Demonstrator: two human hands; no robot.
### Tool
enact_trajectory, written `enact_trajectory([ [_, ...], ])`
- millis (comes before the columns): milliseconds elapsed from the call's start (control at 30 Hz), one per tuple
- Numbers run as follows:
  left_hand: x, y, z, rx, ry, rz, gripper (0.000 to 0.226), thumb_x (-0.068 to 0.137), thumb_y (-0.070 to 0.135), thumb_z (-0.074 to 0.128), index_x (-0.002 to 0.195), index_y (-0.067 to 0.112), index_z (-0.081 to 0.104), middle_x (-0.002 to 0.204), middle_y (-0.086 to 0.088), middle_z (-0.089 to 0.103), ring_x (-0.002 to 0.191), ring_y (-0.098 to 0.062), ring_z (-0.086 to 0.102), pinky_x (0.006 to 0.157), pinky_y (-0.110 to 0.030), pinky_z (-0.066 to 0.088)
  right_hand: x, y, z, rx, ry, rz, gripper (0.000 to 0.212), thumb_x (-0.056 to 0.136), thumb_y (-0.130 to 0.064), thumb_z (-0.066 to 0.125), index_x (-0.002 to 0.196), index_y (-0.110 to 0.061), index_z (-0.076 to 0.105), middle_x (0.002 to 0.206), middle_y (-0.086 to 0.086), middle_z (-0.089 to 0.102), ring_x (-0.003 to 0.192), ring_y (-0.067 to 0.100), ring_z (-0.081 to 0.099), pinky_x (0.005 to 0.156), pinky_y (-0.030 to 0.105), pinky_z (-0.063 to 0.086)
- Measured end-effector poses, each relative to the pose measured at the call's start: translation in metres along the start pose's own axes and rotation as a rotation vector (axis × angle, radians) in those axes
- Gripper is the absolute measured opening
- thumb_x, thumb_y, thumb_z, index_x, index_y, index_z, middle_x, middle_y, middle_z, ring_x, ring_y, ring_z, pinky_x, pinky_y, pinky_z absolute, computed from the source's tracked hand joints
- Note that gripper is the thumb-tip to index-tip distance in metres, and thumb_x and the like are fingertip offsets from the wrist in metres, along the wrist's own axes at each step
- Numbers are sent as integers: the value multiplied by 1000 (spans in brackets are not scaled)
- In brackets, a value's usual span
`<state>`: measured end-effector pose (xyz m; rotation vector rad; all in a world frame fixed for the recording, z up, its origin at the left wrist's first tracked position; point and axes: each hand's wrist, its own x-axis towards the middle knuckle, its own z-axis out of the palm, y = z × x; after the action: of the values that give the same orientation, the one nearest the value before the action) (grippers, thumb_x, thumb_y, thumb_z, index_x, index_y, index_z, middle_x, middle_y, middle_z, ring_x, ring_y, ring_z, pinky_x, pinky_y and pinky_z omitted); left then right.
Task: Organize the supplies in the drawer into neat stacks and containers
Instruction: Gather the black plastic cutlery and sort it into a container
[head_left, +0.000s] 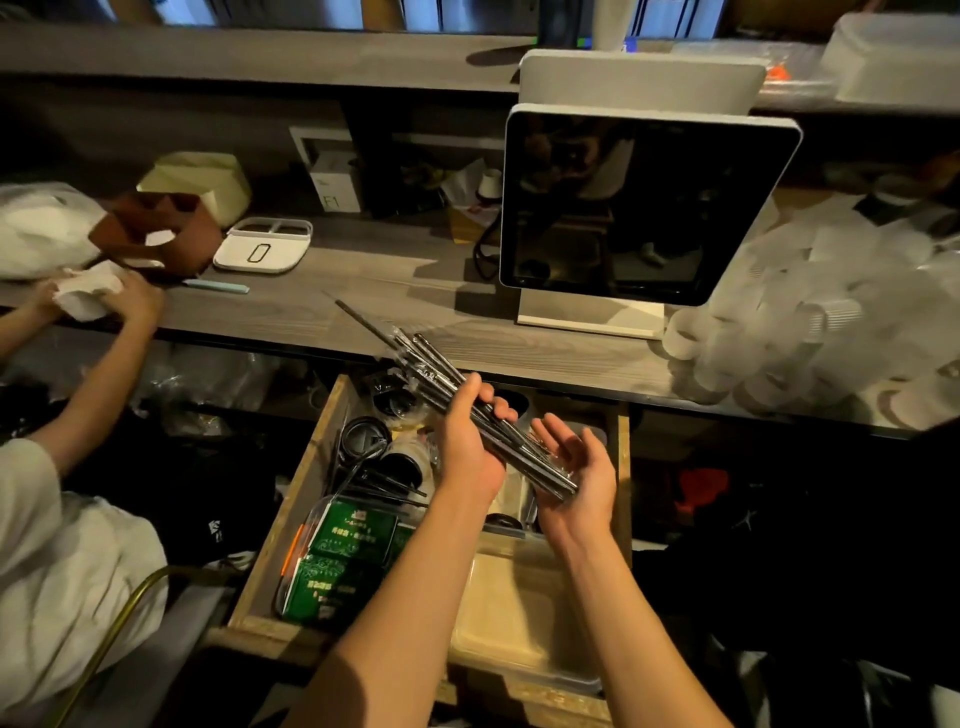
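Open wooden drawer (291, 519), cluttered. Bundle of black wrapped straws (470, 410) slants above it, upper end over the drawer's back edge. Inside: green packets (345, 558) front left, black lids (363, 436) back left, clear plastic tub (511, 613) front right.

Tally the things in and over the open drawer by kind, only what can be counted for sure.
Bundle of wrapped straws, gripped by the left hand, end resting on the right hand: 1
Green packets: 2
Clear plastic container: 1
Total: 4
Black lids too jumbled to count.
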<state>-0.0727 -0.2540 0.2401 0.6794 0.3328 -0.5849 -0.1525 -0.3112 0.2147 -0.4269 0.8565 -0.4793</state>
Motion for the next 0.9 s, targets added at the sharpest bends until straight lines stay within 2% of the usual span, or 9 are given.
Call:
enact_trajectory([
  [167, -7, -16, -7, 19, -28, -81, 18, 80, 23, 70, 80, 15, 53, 67, 2, 49, 54, -11, 48, 59, -26, 47, -9, 12, 5, -61, -2, -19, 47, 104, -36, 37, 114, -1, 66, 113, 23, 70, 114, 36, 64, 107, 50, 45],
  [367, -19, -10, -11, 65, -84, -111, 14, 83, 24, 66, 83, 14, 56, 68, 2, 53, 54, -12, 49, 60, -28, 46, -12, 12, 1, -175, -34, -18, 55, 104, -47, 31, 119, -7, 66, 112, 17, 72, 114, 31, 65, 105, 48, 46],
  [500, -19, 0, -15, 208, -92, -42, 11, 99, 16, 54, 93, 9, 60, 73, -3, 59, 56, -15, 54, 56, -31, 50, -15, 7, -1, -418, -142, -22, 56, 104, -50, 28, 122, -12, 65, 114, 13, 72, 111, 28, 66, 98, 45, 52],
  [633, -24, 10, -23, 382, -156, -17, 15, 100, 5, 50, 103, 5, 65, 84, -7, 72, 66, -20, 64, 62, -33, 57, -15, -9, 10, -661, -244, -280, 37, 102, -37, 42, 116, -17, 70, 107, 5, 73, 104, 20, 67, 84, 30, 52],
  [700, -24, 13, -28, 421, -177, -25, 17, 99, 5, 52, 107, 3, 67, 97, -14, 73, 83, -26, 70, 73, -37, 59, -16, -16, 24, -732, -335, -364, 31, 102, -33, 46, 113, -17, 70, 105, 4, 73, 99, 19, 67, 76, 27, 51],
  [767, -22, 16, -30, 417, -181, -14, 19, 98, 6, 54, 109, 5, 69, 108, -17, 72, 99, -29, 68, 82, -40, 56, -18, -21, 40, -774, -399, -352, 29, 102, -29, 46, 114, -16, 69, 101, 3, 74, 88, 14, 68, 64, 20, 50],
  [800, -22, 19, -31, 385, -186, -18, 19, 97, 8, 53, 108, 7, 70, 107, -15, 72, 100, -27, 68, 83, -40, 55, -18, -21, 46, -795, -412, -332, 29, 103, -27, 46, 115, -15, 69, 100, 3, 74, 83, 12, 66, 62, 19, 49],
  [900, -20, 37, -31, 228, -194, -29, 17, 93, 13, 54, 102, 10, 68, 95, -8, 72, 92, -21, 69, 86, -38, 54, -17, -16, 56, -956, -395, -290, 28, 101, -26, 48, 108, -14, 73, 90, 3, 72, 82, 13, 64, 72, 25, 51],
])
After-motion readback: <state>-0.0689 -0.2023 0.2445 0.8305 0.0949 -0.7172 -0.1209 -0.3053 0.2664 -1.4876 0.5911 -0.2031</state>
